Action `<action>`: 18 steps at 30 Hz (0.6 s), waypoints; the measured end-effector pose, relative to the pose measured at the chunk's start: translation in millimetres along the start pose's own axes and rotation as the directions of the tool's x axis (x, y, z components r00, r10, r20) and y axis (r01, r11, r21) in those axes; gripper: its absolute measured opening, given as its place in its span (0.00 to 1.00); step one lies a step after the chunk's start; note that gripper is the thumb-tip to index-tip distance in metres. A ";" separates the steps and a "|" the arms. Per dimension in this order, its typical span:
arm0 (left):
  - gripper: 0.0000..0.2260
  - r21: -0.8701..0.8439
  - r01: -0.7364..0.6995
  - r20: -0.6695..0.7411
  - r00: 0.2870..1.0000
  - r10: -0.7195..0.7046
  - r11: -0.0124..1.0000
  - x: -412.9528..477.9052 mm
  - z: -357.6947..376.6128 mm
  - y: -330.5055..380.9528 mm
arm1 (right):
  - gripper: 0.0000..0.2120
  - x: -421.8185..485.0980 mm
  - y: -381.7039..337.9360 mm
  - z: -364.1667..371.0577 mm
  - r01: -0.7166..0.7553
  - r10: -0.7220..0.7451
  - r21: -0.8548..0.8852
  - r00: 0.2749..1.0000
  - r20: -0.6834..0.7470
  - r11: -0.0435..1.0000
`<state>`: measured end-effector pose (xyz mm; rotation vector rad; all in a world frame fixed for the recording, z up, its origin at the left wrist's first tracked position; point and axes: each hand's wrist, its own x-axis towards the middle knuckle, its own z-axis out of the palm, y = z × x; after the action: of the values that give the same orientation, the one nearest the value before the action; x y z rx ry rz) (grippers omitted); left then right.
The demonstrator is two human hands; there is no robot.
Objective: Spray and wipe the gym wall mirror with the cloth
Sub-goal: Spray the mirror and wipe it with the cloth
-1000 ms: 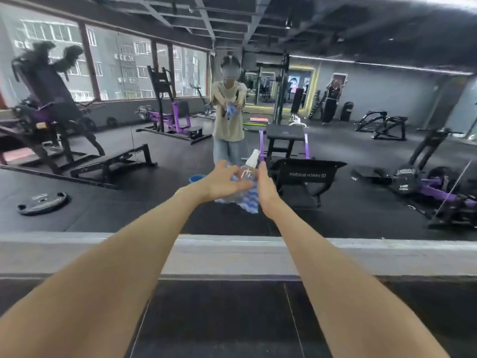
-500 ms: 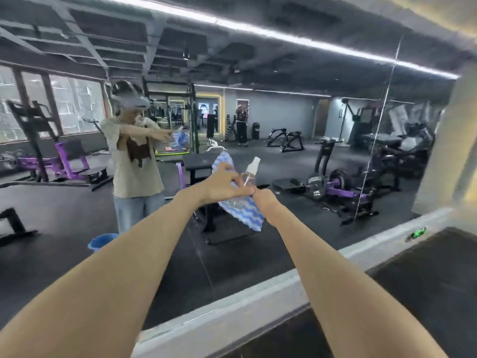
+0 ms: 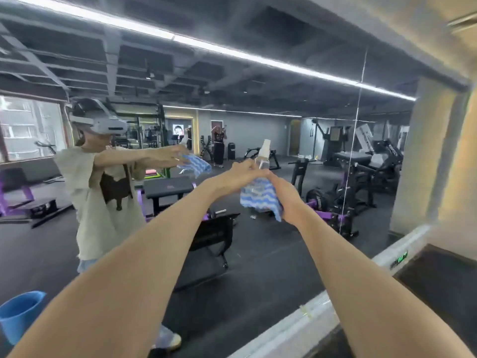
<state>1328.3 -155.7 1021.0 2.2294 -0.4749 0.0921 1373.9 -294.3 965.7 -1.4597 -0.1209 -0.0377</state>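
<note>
Glass fills nearly the whole frame. The large gym wall mirror [image 3: 245, 267] runs from the left edge to a pale pillar [image 3: 418, 164] at the right, with a thin vertical seam [image 3: 357, 151] right of centre. It reflects long white light strips [image 3: 258, 58] across the top, black and purple weight machines [image 3: 343, 182] at centre right, and the person [image 3: 85, 192] at centre left, wearing a white headset [image 3: 103, 125], both arms stretched out. A pale grey ledge [image 3: 284, 329] borders the glass along the bottom right, slanting up towards the right edge. A round blue plastic bucket [image 3: 20, 313] sits in the lower left corner (a reflection, standing on the dark floor).

The bare left forearm [image 3: 144, 267] and right forearm [image 3: 348, 267] rise from the bottom edge and meet just right of the frame's centre. The hands are held off the glass, their reflection showing well to the left.

The left hand [image 3: 232, 177] has its fingers curled round the clear body of the small transparent spray bottle [image 3: 263, 158]. The bottle stands upright, its white nozzle above both hands. The right hand [image 3: 286, 200], just below and to the right, is clenched on the blue-and-white wavy-striped cloth [image 3: 258, 200]. The cloth hangs bunched beneath the bottle, between the two hands and touching both. It hides the right fingers, so whether they also reach the bottle's base cannot be told.
</note>
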 end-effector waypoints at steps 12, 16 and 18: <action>0.12 0.071 -0.094 -0.098 0.990 0.100 0.993 245.4 48.1 43.2 | 0.27 193.5 -43.6 -141.3 0.078 -0.116 -0.242 0.982 -0.146 0.967; 0.17 0.087 -0.174 -0.010 0.984 0.175 0.981 316.1 66.3 49.0 | 0.24 244.3 -50.7 -184.5 0.092 -0.114 -0.196 0.988 -0.103 0.976; 0.26 0.048 -0.211 0.059 0.976 0.208 0.976 346.6 76.2 52.0 | 0.29 268.9 -51.2 -206.2 0.102 -0.116 -0.164 0.990 -0.076 0.981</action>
<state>1623.1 -349.3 1086.6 2.2322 -0.7452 0.1574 1648.2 -491.8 1022.7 -1.6083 -0.1301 -0.2031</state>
